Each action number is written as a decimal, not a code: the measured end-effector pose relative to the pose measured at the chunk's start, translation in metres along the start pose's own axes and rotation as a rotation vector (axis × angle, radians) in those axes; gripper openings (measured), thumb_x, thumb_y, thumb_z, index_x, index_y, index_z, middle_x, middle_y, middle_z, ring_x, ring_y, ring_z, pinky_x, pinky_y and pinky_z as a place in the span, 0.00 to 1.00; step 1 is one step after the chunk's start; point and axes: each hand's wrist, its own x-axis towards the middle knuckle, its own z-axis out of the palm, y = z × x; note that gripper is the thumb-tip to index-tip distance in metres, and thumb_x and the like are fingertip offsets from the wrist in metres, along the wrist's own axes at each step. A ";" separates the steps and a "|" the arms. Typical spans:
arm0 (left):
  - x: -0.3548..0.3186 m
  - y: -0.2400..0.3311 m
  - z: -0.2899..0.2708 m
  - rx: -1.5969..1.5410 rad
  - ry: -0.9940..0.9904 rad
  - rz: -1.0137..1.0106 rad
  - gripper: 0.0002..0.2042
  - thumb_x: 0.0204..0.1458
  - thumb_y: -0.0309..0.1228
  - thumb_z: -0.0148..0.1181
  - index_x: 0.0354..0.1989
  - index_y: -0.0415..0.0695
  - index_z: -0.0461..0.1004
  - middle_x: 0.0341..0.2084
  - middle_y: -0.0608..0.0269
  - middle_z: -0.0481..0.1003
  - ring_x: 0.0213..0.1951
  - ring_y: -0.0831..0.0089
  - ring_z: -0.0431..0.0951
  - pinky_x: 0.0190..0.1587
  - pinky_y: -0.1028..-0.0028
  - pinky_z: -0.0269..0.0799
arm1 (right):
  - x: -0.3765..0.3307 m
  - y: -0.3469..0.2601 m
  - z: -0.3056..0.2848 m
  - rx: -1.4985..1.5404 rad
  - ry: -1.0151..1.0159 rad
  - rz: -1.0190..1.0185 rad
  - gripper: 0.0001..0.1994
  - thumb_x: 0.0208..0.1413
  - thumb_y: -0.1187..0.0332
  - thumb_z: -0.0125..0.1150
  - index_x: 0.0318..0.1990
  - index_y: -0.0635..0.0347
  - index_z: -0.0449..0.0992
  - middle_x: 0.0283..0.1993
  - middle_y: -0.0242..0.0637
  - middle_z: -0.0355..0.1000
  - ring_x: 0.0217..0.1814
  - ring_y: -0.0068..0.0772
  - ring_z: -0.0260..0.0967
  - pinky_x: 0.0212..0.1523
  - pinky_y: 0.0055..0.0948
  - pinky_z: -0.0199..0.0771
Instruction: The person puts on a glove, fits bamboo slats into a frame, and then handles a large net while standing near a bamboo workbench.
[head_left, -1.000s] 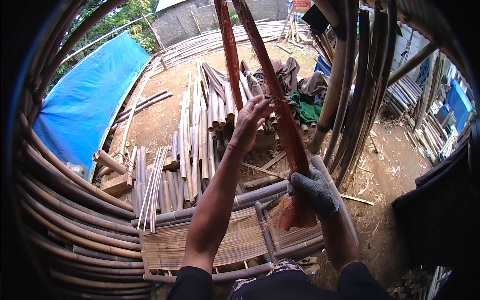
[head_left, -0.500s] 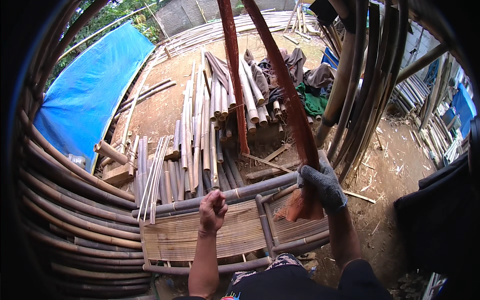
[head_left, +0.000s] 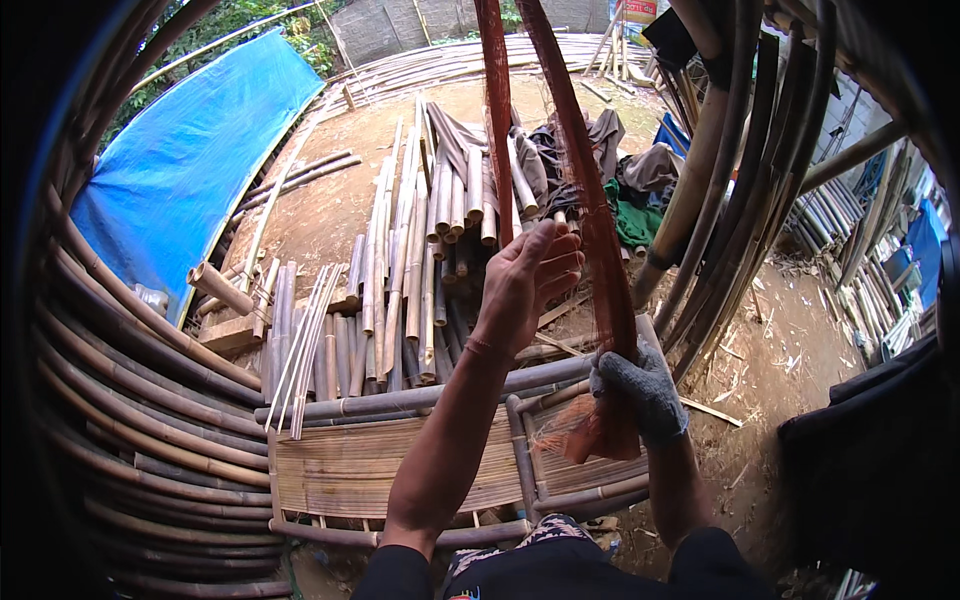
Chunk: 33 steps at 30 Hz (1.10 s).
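Two lengths of reddish-brown mesh strip [head_left: 600,240] hang down from above. My right hand [head_left: 645,390], in a grey knitted glove, is closed round the lower part of the right-hand length. Below that grip, its frayed orange end [head_left: 590,430] spreads loose. My bare left hand [head_left: 530,280] is raised between the two lengths, fingers partly bent and apart, with nothing visible in them. Its fingertips come close to the right-hand length; the left-hand length passes down behind this hand. Beneath both arms lies a bamboo slatted bench [head_left: 400,470] with a round-pole frame.
Cut bamboo poles [head_left: 400,260] are stacked beyond the bench, with dark cloths and a green cloth [head_left: 640,215] over them. Curved bamboo poles [head_left: 160,440] crowd the left. A blue tarp [head_left: 200,140] slopes behind them. Upright poles [head_left: 740,190] stand close on the right.
My left hand has risen from over the bench, forward and to the right, and its closed fingers have loosened. The right hand keeps its grip on the mesh strip.
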 end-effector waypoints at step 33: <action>0.116 0.070 -0.069 0.817 0.451 0.226 0.21 0.67 0.44 0.44 0.45 0.43 0.81 0.10 0.79 0.54 0.16 0.86 0.55 0.18 0.78 0.51 | -0.001 -0.008 -0.044 0.042 0.172 -0.040 0.09 0.59 0.65 0.61 0.39 0.62 0.73 0.26 0.32 0.72 0.27 0.22 0.69 0.31 0.23 0.69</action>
